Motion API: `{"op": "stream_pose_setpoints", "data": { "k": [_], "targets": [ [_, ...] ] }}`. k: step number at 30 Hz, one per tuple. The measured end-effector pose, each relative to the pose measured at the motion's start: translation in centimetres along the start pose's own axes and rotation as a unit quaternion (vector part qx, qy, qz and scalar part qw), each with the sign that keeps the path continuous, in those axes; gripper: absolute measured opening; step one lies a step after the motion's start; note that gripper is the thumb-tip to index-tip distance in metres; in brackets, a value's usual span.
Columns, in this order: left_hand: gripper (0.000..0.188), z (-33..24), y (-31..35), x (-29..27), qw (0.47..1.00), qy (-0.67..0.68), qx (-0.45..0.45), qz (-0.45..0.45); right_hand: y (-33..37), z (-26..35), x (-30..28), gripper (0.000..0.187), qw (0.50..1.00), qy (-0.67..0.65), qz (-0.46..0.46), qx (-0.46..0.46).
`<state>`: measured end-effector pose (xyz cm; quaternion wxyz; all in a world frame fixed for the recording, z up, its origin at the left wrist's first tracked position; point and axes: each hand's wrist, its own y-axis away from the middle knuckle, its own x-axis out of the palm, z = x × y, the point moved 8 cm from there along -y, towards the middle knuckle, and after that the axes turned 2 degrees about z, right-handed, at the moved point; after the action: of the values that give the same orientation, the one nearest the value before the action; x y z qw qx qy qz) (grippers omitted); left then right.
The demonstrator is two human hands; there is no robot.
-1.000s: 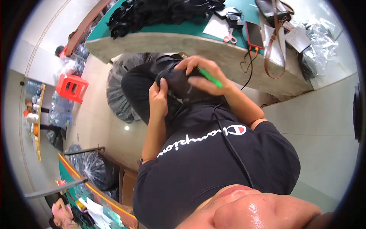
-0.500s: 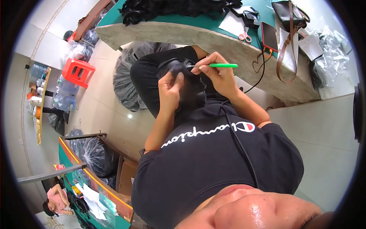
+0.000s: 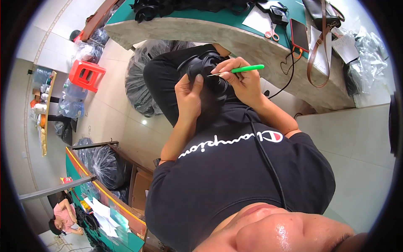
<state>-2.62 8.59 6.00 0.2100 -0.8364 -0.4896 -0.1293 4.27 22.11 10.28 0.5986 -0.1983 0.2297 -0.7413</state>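
Observation:
My left hand (image 3: 188,96) is closed on a soft black piece of material (image 3: 205,65), its thumb pressed along the near edge. The piece lies curled over my lap, and I cannot tell its exact kind. My right hand (image 3: 243,86) grips a slim green-handled tool (image 3: 251,68) with a thin metal tip. That tip points left, at the black material beside my left thumb; whether it pierces or only touches cannot be seen. Part of the material blends with my black trousers (image 3: 161,80).
Ahead stands a green-topped table (image 3: 184,17) with black pieces, scissors (image 3: 272,33), a phone (image 3: 299,35) and a handbag (image 3: 321,17). A dark plastic bag (image 3: 140,84) sits beside my leg. To the left are a red stool (image 3: 87,75) and another person (image 3: 65,216) at a bench.
The tool tip has shifted slightly down and clear of the material's folds, showing more metal. The black piece has turned a little in my left hand.

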Motion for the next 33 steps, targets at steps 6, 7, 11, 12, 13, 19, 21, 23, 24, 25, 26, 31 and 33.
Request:
{"op": "stream_pose_setpoints", "data": {
  "k": [6, 7, 11, 12, 13, 19, 21, 23, 24, 25, 26, 31, 33],
  "targets": [
    [0.019, 0.0, 0.1, -0.1, 1.0, 0.003, 0.005, -0.005, 0.1, 0.5, 0.2, 0.012, 0.999, 0.029, 0.006, -0.03],
    [0.019, 0.0, 0.1, -0.2, 1.0, 0.003, 0.005, -0.005, 0.1, 0.5, 0.2, 0.012, 0.999, 0.022, 0.002, -0.025],
    [0.019, 0.3, 0.1, -0.3, 1.0, 0.015, -0.009, -0.003, 0.2, 0.2, 0.0, 0.013, 1.0, 0.001, -0.012, -0.006],
    [0.018, 0.2, 0.1, -0.2, 1.0, 0.016, -0.003, -0.004, 0.1, 0.2, 0.0, 0.013, 1.0, 0.001, -0.011, -0.006],
    [0.018, 0.0, 0.1, -0.2, 1.0, 0.017, -0.004, -0.005, 0.1, 0.5, 0.1, 0.013, 0.999, 0.027, -0.003, -0.026],
    [0.019, 0.5, -0.1, 0.0, 0.998, -0.001, -0.052, 0.022, 0.3, 4.8, 1.5, 0.022, 0.869, 0.35, 0.011, -0.349],
    [0.019, 0.5, 0.0, 0.3, 0.996, -0.012, -0.077, 0.049, -0.3, 4.1, 0.5, 0.019, 0.859, 0.366, -0.016, -0.356],
    [0.019, 0.4, 0.0, 0.1, 0.996, 0.015, -0.077, 0.046, -1.2, 2.6, -2.5, 0.013, 0.855, 0.381, -0.06, -0.346],
    [0.02, 0.3, -0.1, 0.0, 0.995, 0.043, -0.076, 0.041, -1.5, 1.1, -5.2, 0.009, 0.855, 0.385, -0.11, -0.329],
    [0.02, 0.1, -0.2, -0.1, 0.995, 0.042, -0.075, 0.042, -1.7, 0.0, -8.1, 0.005, 0.853, 0.386, -0.161, -0.313],
    [0.021, -0.5, -0.4, -0.4, 0.993, 0.096, -0.05, 0.045, -2.2, 0.5, -10.6, 0.004, 0.833, 0.415, -0.213, -0.297],
    [0.031, -2.9, -1.5, -1.9, 0.958, 0.276, 0.012, 0.079, -0.4, 4.7, -23.3, 0.007, 0.731, 0.481, -0.381, -0.299],
    [0.033, -2.3, -1.9, -4.5, 0.951, 0.303, 0.01, 0.063, 1.2, 7.2, -24.6, 0.008, 0.672, 0.554, -0.415, -0.263]
  ]
}}
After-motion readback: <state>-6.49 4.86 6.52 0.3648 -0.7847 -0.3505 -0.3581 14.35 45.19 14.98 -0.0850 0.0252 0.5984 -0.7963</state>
